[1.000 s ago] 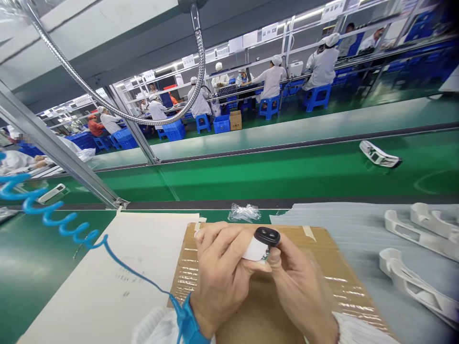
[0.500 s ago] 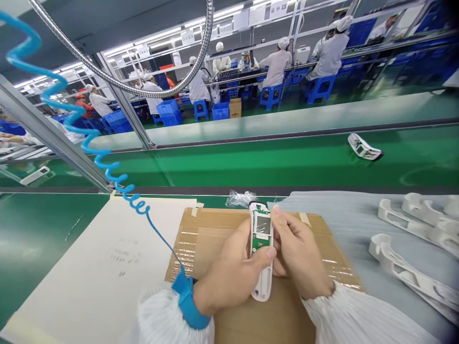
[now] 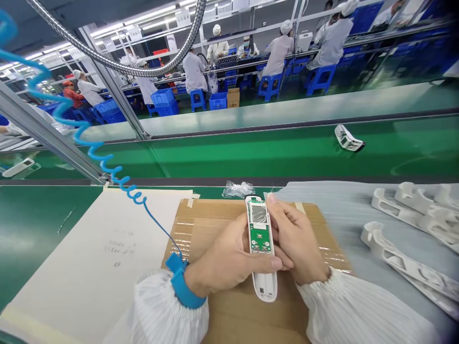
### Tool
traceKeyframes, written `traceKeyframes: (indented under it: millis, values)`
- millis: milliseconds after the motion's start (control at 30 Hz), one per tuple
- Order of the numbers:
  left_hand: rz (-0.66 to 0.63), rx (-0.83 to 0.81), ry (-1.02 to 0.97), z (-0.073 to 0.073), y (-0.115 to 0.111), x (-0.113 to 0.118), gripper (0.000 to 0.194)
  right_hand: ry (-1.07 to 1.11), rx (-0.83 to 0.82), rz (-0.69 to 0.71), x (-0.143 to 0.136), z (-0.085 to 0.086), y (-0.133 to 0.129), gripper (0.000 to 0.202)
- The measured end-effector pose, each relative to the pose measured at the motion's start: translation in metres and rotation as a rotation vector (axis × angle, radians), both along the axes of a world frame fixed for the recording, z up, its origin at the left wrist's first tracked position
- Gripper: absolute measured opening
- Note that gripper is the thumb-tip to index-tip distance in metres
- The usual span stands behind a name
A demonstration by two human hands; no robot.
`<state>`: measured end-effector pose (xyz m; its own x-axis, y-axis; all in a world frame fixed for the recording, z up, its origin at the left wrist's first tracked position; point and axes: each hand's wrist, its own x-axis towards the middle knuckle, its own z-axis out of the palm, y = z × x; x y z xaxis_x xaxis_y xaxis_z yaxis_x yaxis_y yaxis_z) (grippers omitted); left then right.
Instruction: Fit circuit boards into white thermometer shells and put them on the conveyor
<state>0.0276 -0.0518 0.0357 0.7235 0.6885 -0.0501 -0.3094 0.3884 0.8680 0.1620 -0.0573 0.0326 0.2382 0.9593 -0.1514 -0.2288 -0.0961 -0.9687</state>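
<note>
A long white device housing (image 3: 264, 285) with a green circuit board (image 3: 259, 236) and a small grey screen (image 3: 258, 214) stands tilted over the cardboard, its inside facing me. My left hand (image 3: 224, 258) is closed round its left side, the thumb lying across the front below the board. At the right edge is my right hand (image 3: 296, 239), closed, with its thumb by the top corner and its fingers against the side, partly hidden behind the housing. A blue wrist strap (image 3: 184, 282) with a coiled blue cord (image 3: 134, 193) sits on my left wrist.
Flat cardboard (image 3: 258, 320) lies beneath my hands, with a white sheet (image 3: 82, 267) to its left. White plastic shells (image 3: 405, 258) rest on grey foam at the right. Crumpled clear plastic (image 3: 237, 189) lies behind. Another open housing (image 3: 348, 138) is on the green conveyor (image 3: 233, 160).
The housing has turned to face me more squarely, showing more of the green board. My left thumb now reaches farther across it. The whole view has shifted slightly.
</note>
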Motion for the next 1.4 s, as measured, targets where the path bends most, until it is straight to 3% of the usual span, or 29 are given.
traceKeyframes:
  millis: [333, 733, 833, 967, 1033, 1200, 1400]
  values:
    - [-0.041, -0.026, 0.027, 0.006, 0.000, -0.002, 0.071, 0.070, -0.016, 0.008, 0.000, -0.003, 0.001, 0.052]
    - [-0.066, 0.034, 0.044, 0.008, 0.001, -0.003, 0.066, 0.022, -0.003, 0.018, 0.001, -0.002, -0.003, 0.052]
    - [0.055, 0.192, 0.171, 0.008, -0.002, -0.003, 0.052, -0.028, 0.051, 0.090, 0.000, -0.001, -0.003, 0.041]
    - [0.429, 0.608, 0.533, 0.004, -0.001, -0.008, 0.028, -0.200, 0.404, 0.171, -0.001, -0.006, -0.001, 0.028]
    - [0.526, 0.738, 0.626, 0.002, 0.001, -0.010, 0.019, -0.291, 0.543, 0.185, -0.001, -0.011, 0.000, 0.024]
    - [0.480, 0.814, 0.566, 0.005, 0.004, -0.014, 0.023, -0.372, 0.649, 0.201, 0.000, -0.019, -0.001, 0.025]
    - [0.480, 0.833, 0.571, 0.008, 0.004, -0.016, 0.030, -0.397, 0.655, 0.203, 0.002, -0.019, -0.002, 0.028]
